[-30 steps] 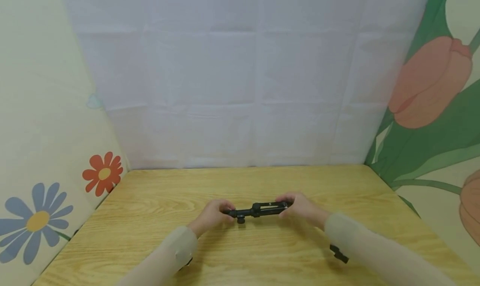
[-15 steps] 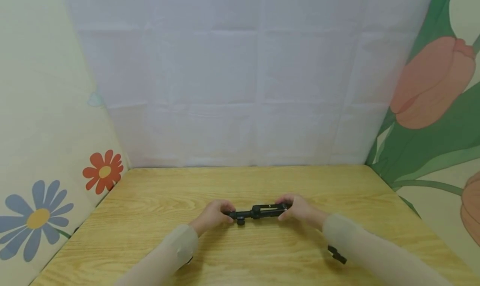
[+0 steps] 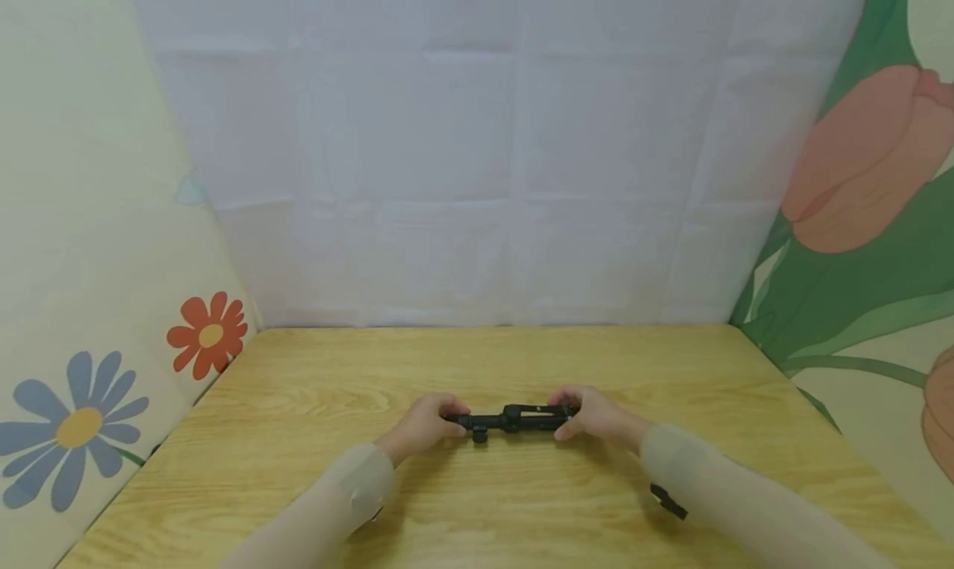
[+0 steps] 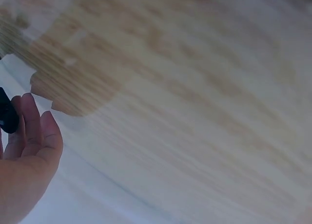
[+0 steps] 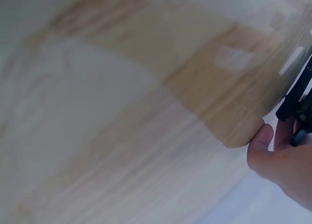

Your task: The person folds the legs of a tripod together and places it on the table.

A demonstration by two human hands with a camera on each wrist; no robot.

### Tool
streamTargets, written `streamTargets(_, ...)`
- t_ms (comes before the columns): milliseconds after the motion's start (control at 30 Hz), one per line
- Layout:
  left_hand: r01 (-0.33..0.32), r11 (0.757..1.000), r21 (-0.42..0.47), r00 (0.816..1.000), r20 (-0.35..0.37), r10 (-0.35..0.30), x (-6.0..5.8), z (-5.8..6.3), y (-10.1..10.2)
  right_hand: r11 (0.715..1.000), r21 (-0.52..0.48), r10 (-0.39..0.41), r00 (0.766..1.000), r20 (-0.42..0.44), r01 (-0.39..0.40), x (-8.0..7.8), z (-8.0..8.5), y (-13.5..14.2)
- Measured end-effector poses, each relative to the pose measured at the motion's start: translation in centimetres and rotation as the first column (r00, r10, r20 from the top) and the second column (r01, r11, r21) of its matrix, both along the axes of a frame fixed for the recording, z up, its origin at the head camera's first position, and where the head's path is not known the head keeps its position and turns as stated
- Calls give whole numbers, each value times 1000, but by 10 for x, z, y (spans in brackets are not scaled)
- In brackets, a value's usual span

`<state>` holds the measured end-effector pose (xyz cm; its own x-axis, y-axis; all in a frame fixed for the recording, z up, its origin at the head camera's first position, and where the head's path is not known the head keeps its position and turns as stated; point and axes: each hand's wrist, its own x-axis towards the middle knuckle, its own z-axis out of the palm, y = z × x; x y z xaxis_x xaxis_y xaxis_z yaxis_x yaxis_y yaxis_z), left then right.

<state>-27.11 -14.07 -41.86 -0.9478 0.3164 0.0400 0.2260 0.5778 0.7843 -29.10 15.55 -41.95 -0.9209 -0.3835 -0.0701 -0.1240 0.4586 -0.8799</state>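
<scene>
A black folded tripod (image 3: 513, 420) lies crosswise between my two hands in the head view, with a small knob (image 3: 480, 436) below its left part. My left hand (image 3: 426, 424) grips its left end with thumb and fingers. At the other end, where the slim legs meet, my right hand (image 3: 596, 417) holds on with thumb and fingertips. The left wrist view has only a dark end of the tripod (image 4: 8, 112) beside the curled fingers. In the right wrist view, the tripod's legs (image 5: 296, 95) enter at the right edge above my hand.
Under my hands is a wood-grain table (image 3: 477, 503). A creased white cloth (image 3: 477, 155) hangs behind it. Flower-printed panels stand at the left (image 3: 82, 221) and right (image 3: 879, 304). A small black device (image 3: 668, 501) sits beneath my right sleeve.
The tripod has become slightly more level, its right end coming down a little. Both hands keep their hold. The head view has shifted slightly.
</scene>
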Motion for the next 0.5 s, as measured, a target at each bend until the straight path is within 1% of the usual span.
streamTargets(200,-19,1000,-2,1000,6,19,1,2,0,998,-19,54,999,-4,-54,-2,-2,1)
streamTargets(333,-17,1000,2,1000,2,17,2,2,1,997,-27,71,997,-6,-72,-2,-2,1)
streamTargets(500,21,1000,11,1000,-15,-21,5,2,0,998,10,63,998,-8,-63,2,-3,1)
